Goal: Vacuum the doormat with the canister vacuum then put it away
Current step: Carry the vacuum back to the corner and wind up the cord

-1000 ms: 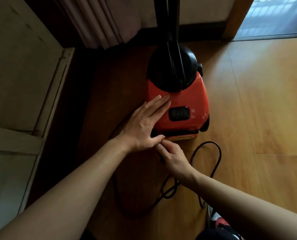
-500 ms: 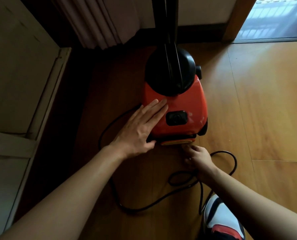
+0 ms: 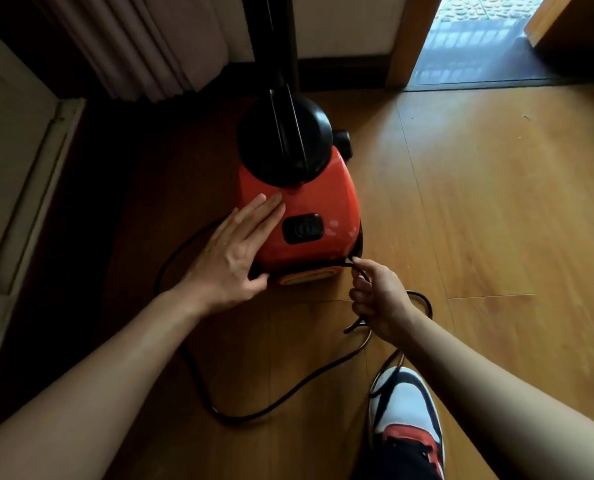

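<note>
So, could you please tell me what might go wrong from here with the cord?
The cord lies in loose loops by the shoe, so it may snag underfoot or tangle. The right hand pinches it at the rear of the vacuum; a hard pull could shift the vacuum, which the left hand only steadies with flat fingers.

A pleated curtain (image 3: 157, 46) hangs at the far left above a wooden floor (image 3: 496, 220). An open doorway (image 3: 468, 39) lies far right; a white, black and red shoe (image 3: 406, 414) stands near.
</note>
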Motion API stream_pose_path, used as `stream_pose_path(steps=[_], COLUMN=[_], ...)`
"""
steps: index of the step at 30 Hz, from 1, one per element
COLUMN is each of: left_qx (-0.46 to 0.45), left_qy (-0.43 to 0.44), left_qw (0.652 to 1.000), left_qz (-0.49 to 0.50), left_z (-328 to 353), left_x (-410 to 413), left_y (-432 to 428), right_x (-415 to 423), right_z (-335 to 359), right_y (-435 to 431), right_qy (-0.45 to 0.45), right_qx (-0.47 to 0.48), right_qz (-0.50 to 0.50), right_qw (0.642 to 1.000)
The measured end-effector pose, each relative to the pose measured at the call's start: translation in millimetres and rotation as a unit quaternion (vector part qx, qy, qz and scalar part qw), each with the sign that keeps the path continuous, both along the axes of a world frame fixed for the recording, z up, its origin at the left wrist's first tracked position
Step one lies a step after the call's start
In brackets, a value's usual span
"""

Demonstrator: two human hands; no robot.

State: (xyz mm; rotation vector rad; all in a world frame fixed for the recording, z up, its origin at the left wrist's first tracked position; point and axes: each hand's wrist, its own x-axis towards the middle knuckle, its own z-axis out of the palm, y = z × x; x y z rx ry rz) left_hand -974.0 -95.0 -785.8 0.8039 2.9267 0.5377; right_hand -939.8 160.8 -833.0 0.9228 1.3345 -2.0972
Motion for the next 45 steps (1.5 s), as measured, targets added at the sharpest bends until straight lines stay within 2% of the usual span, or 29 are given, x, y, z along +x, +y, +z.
stream_pose_path(steps=[3, 6, 12, 17, 23, 27, 32, 36, 40, 45], left_qx=[0.002, 0.000, 0.005, 0.028, 0.052, 0.034, -0.028, -0.075, -0.075, -0.064], left_qy=[0.003, 0.004, -0.011, -0.024, -0.045, -0.026, 0.011, 0.034, 0.044, 0.052], left_qw=[1.000, 1.000, 1.000, 0.999, 0.998, 0.999, 1.000, 0.997, 0.996, 0.997], left_qz=[0.001, 0.000, 0.007, 0.018, 0.015, 0.001, -0.006, -0.005, 0.000, 0.004], left_z=[0.2, 0.8, 4.0, 2.8, 5.7, 6.0, -0.1, -4.5, -6.7, -7.8], left_x=[1.2, 1.4, 2.0, 0.6, 1.0, 1.1, 2.6, 2.7, 3.4, 3.1], left_y=[0.4, 1.2, 1.9, 2.4, 0.0, -3.2, -2.0, 0.0, 4.3, 4.9], right_x=[13.0, 24.5, 35.0, 33.9, 28.9, 27.4, 28.6, 23.8, 18.2, 6.8], right_z=[8.4, 15.0, 33.1, 37.1, 16.0, 8.7, -10.5, -32.1, -42.6, -46.1], right_y=[0.5, -0.3, -12.7, -42.4, -69.8, -93.9, -109.3, -98.9, -75.5, -34.1], right_qy=[0.042, 0.125, 0.281, 0.341, 0.330, 0.308, 0.172, 0.116, 0.126, 0.153], right_qx=[0.018, 0.060, 0.080, 0.104, 0.147, 0.152, 0.103, 0.139, 0.182, 0.263], right_qz=[0.022, 0.061, 0.140, 0.247, 0.330, 0.326, 0.306, 0.321, 0.335, 0.304], right_qw=[0.999, 0.988, 0.946, 0.901, 0.872, 0.881, 0.931, 0.930, 0.916, 0.903])
